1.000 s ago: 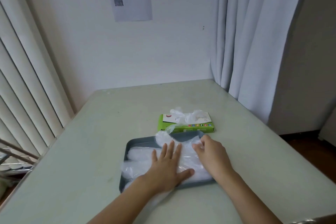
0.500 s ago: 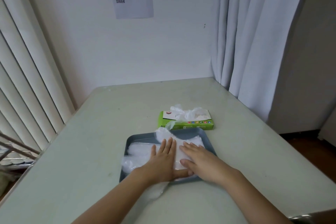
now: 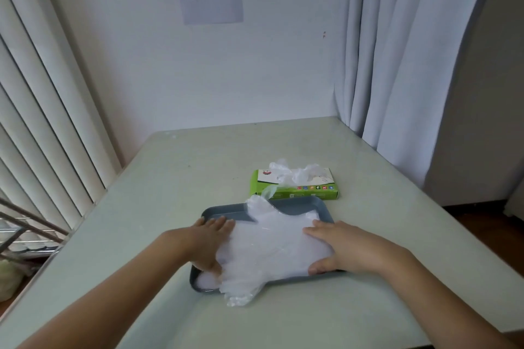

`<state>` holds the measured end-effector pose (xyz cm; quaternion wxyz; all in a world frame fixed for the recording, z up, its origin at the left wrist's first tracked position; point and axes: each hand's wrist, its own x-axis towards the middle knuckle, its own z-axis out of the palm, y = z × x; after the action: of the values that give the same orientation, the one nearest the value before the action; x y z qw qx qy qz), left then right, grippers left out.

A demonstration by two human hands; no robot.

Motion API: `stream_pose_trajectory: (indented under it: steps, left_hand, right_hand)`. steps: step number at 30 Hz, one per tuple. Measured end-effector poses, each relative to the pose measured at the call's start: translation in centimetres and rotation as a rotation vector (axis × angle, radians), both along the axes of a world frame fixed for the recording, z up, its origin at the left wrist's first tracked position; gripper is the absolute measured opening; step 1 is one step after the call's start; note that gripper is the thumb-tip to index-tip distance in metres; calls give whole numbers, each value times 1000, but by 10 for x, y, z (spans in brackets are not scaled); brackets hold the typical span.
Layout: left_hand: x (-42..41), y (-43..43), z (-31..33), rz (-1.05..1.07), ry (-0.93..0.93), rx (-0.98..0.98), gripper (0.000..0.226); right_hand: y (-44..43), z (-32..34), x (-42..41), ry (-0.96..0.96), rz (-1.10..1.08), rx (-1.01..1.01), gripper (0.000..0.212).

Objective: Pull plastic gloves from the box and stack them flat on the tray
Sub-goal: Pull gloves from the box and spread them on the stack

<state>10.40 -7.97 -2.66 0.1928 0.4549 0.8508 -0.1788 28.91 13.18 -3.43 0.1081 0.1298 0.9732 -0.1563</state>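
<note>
A grey-blue tray lies on the table in front of me with a stack of clear plastic gloves spread over it. Part of the stack hangs over the tray's near rim onto the table. My left hand lies flat on the stack's left edge, fingers straight. My right hand presses flat on the stack's right side. Behind the tray stands the green glove box, with a crumpled glove sticking out of its top slot.
The pale table meets a white wall at the back. Vertical blinds hang on the left and a curtain on the right. A metal rack stands beyond the table's left edge.
Both hands slid apart from the middle of the stack: the left hand went to the left edge, the right hand to the right side. The gloves lie flatter and wider.
</note>
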Motion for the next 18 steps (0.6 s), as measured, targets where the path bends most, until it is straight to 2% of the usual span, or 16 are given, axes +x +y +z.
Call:
stream_pose_trajectory:
  steps: [2,4,7,10,12,14,16,18]
  left_hand:
    - [-8,-6,6,7,-4,-66,119]
    - [-12,-10,17,14,-25,-107,120]
    - [-20,-7,40,71,-95,-47,89]
    - [-34,3,53,134,-52,156,78]
    - [-43,13,54,167,-49,314,75]
    - [-49,28,53,168,-95,445,68]
    - [-47,44,50,152,-153,539,64]
    - [-45,62,44,142,-203,600,62]
  right_hand:
    - [6,3,-4,-7,2,-19,80]
    - [12,6,-9,-7,-12,-58,71]
    - [22,14,-19,100,-62,-136,42]
    - [40,20,-39,415,-113,-139,27]
    - [51,23,-53,578,-132,-69,39]
    - [64,23,-65,645,-144,-61,57]
    - [78,22,-74,637,-145,-99,68]
    - [91,16,-86,579,-126,-127,68]
